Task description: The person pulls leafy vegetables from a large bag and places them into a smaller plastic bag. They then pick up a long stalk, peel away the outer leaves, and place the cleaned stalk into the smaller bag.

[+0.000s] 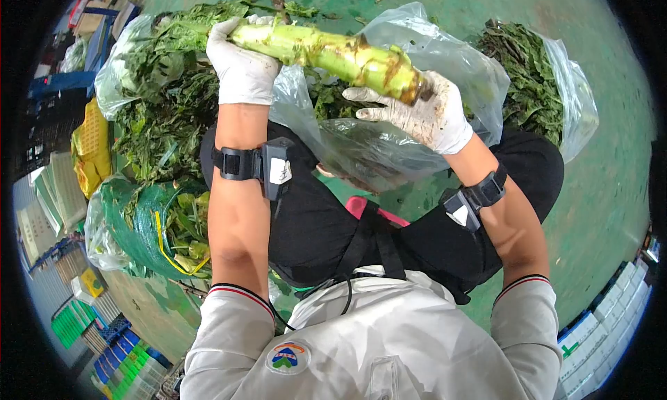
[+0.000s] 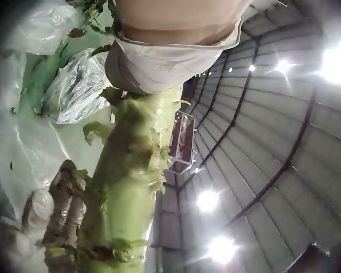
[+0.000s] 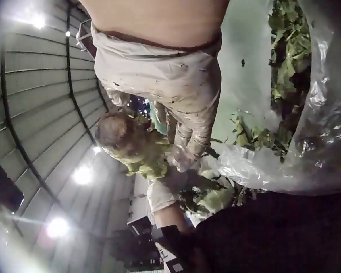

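One thick green stalk [image 1: 326,51] slants across the upper middle of the head view, its brown butt lower and its far end reaching toward leaves [image 1: 174,60] at upper left. The left hand [image 1: 243,70] grips it near that end; the right hand [image 1: 438,119], fingers mostly straight, touches the butt without closing round it. So the likeliest trouble is the heavy-looking butt rolling off that loose support, or swinging down if the left grip slips; damp gloves could cause either. Rough nodes along the stalk might also snag a glove. Beneath it, at upper centre, the thin clear bag [image 1: 476,70] gapes loosely, and a dropped stalk could tear it or land on the black trousers [image 1: 313,226] below.
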A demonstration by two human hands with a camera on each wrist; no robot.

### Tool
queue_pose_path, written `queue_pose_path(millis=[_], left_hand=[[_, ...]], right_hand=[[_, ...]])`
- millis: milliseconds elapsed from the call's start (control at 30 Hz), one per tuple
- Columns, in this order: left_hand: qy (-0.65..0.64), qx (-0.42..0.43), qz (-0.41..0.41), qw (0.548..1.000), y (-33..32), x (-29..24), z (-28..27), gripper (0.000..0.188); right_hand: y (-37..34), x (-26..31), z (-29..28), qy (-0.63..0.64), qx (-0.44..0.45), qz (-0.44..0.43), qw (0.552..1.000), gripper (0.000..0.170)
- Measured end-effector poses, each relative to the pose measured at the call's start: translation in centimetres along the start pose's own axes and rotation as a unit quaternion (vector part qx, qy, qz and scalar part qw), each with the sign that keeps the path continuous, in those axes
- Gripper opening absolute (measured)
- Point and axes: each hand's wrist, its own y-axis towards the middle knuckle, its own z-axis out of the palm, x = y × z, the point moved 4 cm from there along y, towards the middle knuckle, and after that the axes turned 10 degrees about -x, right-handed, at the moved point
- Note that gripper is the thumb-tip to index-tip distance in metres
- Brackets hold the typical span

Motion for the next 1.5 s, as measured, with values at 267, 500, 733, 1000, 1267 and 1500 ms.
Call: queue_pose_path(millis=[267,500,733,1000,1267,1500], left_hand=[[0.002,0.209,-0.077,0.975,-4.2,1.7,2.3,0.029],[0.015,0.261,-0.073,0.963,-6.0,2.4,3.8,0.031],[0.050,0.273,-0.068,0.958,-4.9,3.0,3.5,0.033],[0.085,0.250,-0.050,0.963,-4.9,2.7,3.1,0.031],[0.098,0.224,-0.040,0.969,-4.1,2.3,2.8,0.032],[0.093,0.230,-0.063,0.967,-4.0,2.4,2.4,0.033]], right_hand=[[-1.4,0.1,2.9,-0.410,-0.001,-0.203,0.889,0.042],[-2.0,0.5,3.1,-0.521,-0.010,-0.277,0.807,0.033],[-2.7,1.5,3.9,-0.678,-0.072,-0.366,0.633,0.019],[-2.8,0.9,3.4,-0.720,0.012,-0.383,0.578,0.011],[-3.5,1.1,4.0,-0.654,0.029,-0.424,0.626,0.021],[-3.2,1.4,3.8,-0.685,0.061,-0.381,0.618,0.021]])
